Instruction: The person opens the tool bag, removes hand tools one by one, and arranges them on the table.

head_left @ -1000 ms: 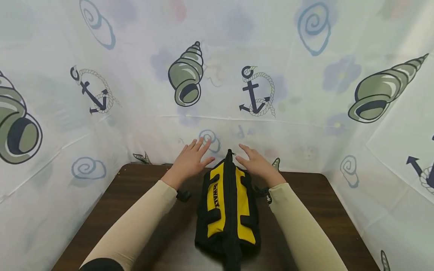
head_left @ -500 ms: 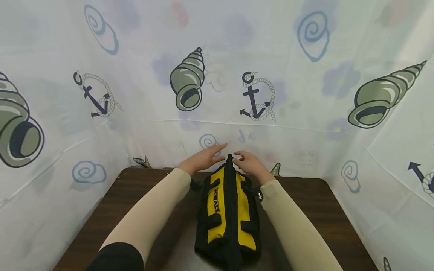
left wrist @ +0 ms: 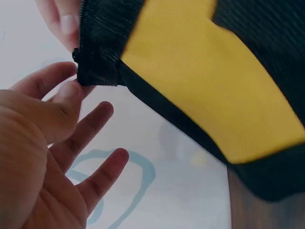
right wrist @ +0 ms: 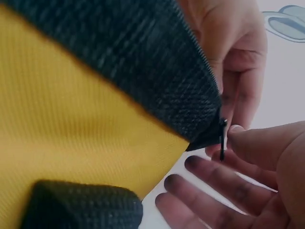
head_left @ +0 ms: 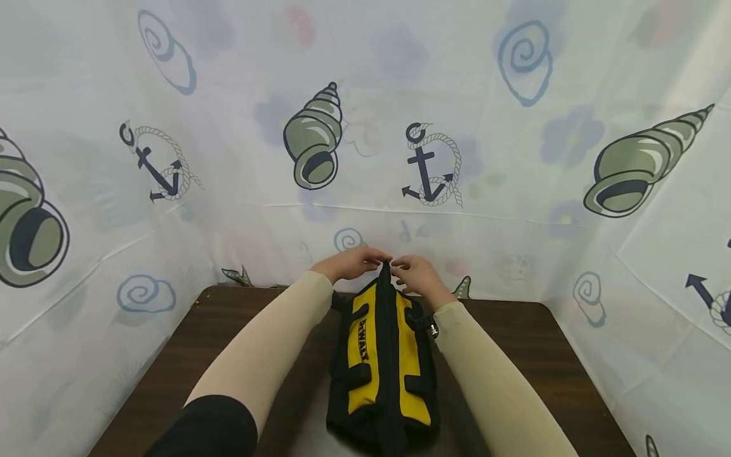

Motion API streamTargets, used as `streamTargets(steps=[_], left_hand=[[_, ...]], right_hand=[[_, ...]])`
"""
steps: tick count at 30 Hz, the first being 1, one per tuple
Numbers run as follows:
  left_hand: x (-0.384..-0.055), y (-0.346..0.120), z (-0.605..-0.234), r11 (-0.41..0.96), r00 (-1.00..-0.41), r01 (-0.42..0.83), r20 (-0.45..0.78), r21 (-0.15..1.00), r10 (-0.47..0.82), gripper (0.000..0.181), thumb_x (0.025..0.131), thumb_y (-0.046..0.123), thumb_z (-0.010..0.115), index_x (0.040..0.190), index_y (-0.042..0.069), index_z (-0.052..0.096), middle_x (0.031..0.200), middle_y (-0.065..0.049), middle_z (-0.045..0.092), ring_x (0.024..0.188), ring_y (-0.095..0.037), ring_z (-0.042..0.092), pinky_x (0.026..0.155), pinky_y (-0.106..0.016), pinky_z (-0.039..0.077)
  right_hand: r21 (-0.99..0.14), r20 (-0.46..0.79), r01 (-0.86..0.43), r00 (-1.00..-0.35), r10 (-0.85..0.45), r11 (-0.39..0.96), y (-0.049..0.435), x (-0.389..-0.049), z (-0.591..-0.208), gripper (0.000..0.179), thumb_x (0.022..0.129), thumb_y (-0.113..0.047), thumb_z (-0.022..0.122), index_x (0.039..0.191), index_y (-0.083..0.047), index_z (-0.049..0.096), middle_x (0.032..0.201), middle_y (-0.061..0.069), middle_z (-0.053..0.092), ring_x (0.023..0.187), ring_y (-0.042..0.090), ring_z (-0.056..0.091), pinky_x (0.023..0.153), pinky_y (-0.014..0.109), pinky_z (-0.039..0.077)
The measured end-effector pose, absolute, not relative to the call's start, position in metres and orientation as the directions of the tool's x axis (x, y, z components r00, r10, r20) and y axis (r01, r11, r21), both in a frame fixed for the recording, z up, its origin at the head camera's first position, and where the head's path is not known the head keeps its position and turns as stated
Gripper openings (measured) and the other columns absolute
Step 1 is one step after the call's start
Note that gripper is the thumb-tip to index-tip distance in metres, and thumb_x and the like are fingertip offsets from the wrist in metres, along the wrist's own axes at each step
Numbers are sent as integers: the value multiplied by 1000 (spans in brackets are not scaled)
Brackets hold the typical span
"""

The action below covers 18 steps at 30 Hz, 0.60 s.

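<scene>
A yellow-and-black DeWalt tool bag (head_left: 388, 355) lies lengthwise on the table, its zipper running along the top toward the far end. My left hand (head_left: 353, 261) is at that far end; its thumb and index finger pinch the black end tab (left wrist: 100, 71), while the other fingers spread loose. From the other side comes my right hand (head_left: 417, 274). Its thumb and index finger close on the small zipper pull (right wrist: 222, 138) at the tab's tip, with the remaining fingers extended below. The zipper's teeth look closed along the tab.
The dark wood-grain table (head_left: 508, 374) ends just behind the bag. A white curtain (head_left: 240, 228) printed with shells and anchors surrounds its back and sides. Black straps on the bag's side, like the loop (right wrist: 86, 205), stick out near the hands.
Both hands have moved inward, from spread apart with open fingers to meeting at the bag's far end, where they take hold of the tab and zipper pull. The bag has stayed in place.
</scene>
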State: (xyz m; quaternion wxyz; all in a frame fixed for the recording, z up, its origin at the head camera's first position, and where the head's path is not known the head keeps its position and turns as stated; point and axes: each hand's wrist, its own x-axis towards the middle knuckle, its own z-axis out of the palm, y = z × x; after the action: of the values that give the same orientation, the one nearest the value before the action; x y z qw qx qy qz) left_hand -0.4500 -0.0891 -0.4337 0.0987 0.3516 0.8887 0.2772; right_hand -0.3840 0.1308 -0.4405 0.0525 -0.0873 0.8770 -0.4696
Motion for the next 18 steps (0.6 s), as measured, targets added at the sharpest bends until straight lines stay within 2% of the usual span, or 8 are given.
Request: streamTargets(steps=[4,11,15,18], left_hand=[[-453,-82,-431,608,-738,567,15,555,675,42,112,2,56,150,15,68,150,-8,69,142,-29,62,120,-45,52],[-457,-69,-420,651,-755,562,-4,510,655,37,106,-4,65,140,7,75,139,-12,75,126,-30,71,109,-43,60],[-458,-66,-414,675,-753,581,-14,455,657,26,104,0,70,125,11,82,125,-7,80,119,-26,72,107,-41,60],[-458,-65,-414,697,-756,590,-25,408,655,19,105,4,72,117,13,84,117,-3,81,112,-21,72,106,-39,60]], right_hand=[[-831,15,-117,-982,-187,544,128,-387,-442,33,112,-22,64,139,-5,72,133,22,74,115,41,75,93,51,66],[-833,33,-103,-990,-137,544,126,-387,-443,18,108,-17,70,118,-5,79,117,19,78,103,38,77,88,48,67],[-829,86,-156,-984,-154,536,126,-387,-445,14,107,-14,71,115,-4,77,113,21,78,98,38,78,86,49,67],[-830,110,-186,-979,-172,526,127,-389,-447,13,108,-14,70,114,-3,76,112,21,77,96,38,77,82,45,67]])
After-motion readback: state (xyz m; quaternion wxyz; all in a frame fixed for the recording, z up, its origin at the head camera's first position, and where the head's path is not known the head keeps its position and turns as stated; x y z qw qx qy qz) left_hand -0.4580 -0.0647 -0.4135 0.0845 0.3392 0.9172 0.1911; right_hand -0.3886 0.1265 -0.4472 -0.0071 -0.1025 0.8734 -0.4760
